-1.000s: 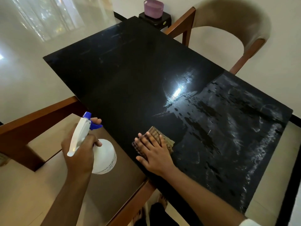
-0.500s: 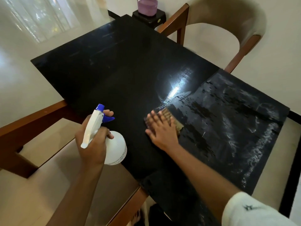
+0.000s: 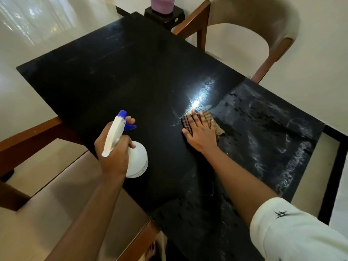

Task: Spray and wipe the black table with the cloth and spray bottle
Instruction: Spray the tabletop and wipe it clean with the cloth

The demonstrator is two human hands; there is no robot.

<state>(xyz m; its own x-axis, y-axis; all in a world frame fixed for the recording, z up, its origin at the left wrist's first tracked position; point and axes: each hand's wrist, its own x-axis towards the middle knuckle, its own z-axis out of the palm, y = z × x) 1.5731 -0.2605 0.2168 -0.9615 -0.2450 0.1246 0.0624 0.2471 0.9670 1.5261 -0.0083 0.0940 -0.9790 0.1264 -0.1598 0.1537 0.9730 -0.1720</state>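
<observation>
The black table [image 3: 116, 76] fills the middle of the view, streaked and wet on its right part. A brown checked cloth [image 3: 207, 116] lies on it near a bright light glare. My right hand [image 3: 200, 131] presses flat on the cloth, fingers spread. My left hand [image 3: 113, 149] grips a white spray bottle [image 3: 136, 159] with a blue nozzle by its neck, held above the table's near left edge, nozzle pointing away from me.
A beige chair with a wooden frame [image 3: 250, 32] stands at the table's far right side. Another wooden chair [image 3: 37, 185] sits at the near left. A purple pot [image 3: 162, 4] rests on a small dark stand beyond the table. Pale floor surrounds everything.
My right hand has slid the cloth away from me, from the near edge toward the table's middle. My left hand with the bottle moved forward and right, over the table edge.
</observation>
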